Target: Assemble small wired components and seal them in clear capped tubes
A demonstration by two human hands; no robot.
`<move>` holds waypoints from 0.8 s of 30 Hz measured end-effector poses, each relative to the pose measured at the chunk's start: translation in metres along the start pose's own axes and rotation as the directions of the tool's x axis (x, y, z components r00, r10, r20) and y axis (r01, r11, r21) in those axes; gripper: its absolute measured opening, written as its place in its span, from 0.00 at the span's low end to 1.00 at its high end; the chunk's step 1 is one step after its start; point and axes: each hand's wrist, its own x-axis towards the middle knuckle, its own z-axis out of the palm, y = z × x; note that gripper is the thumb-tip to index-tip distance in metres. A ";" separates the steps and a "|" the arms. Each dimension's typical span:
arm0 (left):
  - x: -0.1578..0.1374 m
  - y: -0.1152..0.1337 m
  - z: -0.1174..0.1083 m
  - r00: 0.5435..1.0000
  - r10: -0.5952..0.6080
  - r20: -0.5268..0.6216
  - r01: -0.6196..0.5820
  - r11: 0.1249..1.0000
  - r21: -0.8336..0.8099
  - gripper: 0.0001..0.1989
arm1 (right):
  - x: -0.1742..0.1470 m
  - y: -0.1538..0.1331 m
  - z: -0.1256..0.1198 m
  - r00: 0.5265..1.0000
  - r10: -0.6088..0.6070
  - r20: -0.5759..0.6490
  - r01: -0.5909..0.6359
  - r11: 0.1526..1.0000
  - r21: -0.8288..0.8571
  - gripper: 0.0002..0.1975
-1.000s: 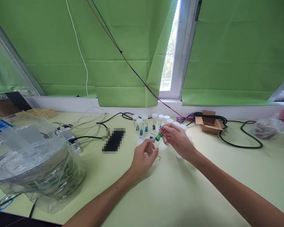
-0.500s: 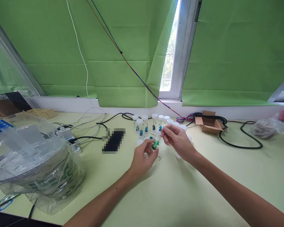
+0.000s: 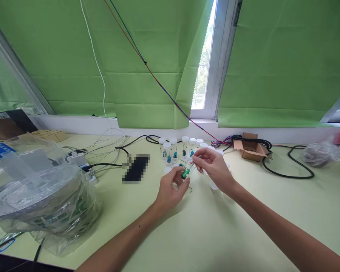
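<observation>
My left hand grips a small clear vial between thumb and fingers, tilted toward the upper right. Inside it is a shiny green part with a dark end. At the vial's upper end, my right hand is closed in a pinch; what its fingertips hold is hidden or too small to name. Just behind my hands stand several white-capped clear vials with blue or dark parts in them. A bent thin metal key lies beside my left thumb. More white caps show partly behind my right hand.
A large plastic-wrapped round container fills the left of the table. A blurred dark flat object lies between it and the vials. An open cardboard box, black cable and a plastic bag are at the right.
The green part has shifted slightly down and left. My right fingertips have moved slightly left at the vial's upper end. My left hand has hardly moved.
</observation>
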 end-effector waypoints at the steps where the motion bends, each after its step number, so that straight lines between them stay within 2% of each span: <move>1: 0.000 0.000 0.000 1.000 0.002 0.000 -0.002 1.000 0.001 0.11 | 0.000 0.000 0.000 1.000 -0.011 0.000 0.011 1.000 -0.015 0.16; 8: 0.000 -0.002 0.000 1.000 0.019 -0.011 -0.019 1.000 0.011 0.12 | 0.001 0.003 -0.001 0.997 -0.076 0.014 0.077 0.995 -0.068 0.17; 24: 0.000 0.000 0.000 0.999 0.028 -0.023 -0.027 0.999 0.037 0.11 | 0.002 0.009 -0.004 0.995 -0.096 0.041 0.101 0.985 -0.141 0.14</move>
